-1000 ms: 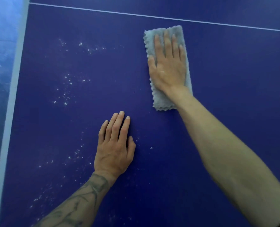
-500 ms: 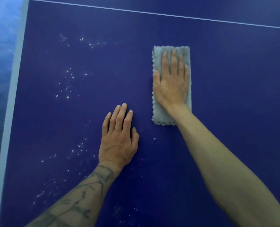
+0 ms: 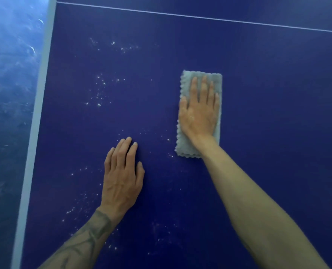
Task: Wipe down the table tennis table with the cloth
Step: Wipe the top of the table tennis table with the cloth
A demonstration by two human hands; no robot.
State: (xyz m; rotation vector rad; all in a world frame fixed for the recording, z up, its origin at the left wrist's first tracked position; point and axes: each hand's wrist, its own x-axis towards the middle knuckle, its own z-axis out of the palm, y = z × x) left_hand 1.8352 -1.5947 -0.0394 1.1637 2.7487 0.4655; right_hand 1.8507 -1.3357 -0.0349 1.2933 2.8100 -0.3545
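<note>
A folded grey cloth (image 3: 186, 146) lies flat on the dark blue table tennis table (image 3: 277, 94). My right hand (image 3: 199, 113) presses down on the cloth with straight fingers that point away from me. My left hand (image 3: 122, 175) rests flat on the bare table surface, nearer to me and to the left of the cloth, holding nothing. White dust specks (image 3: 101, 90) are scattered over the table to the left of both hands and around my left forearm.
The table's pale side edge (image 3: 38, 105) runs down the left, with a blue floor (image 3: 7, 94) beyond it. A thin white line (image 3: 200, 17) crosses the table at the far side.
My right hand has slid the cloth toward me along the table, away from the white line. My left hand stays planted in the same spot.
</note>
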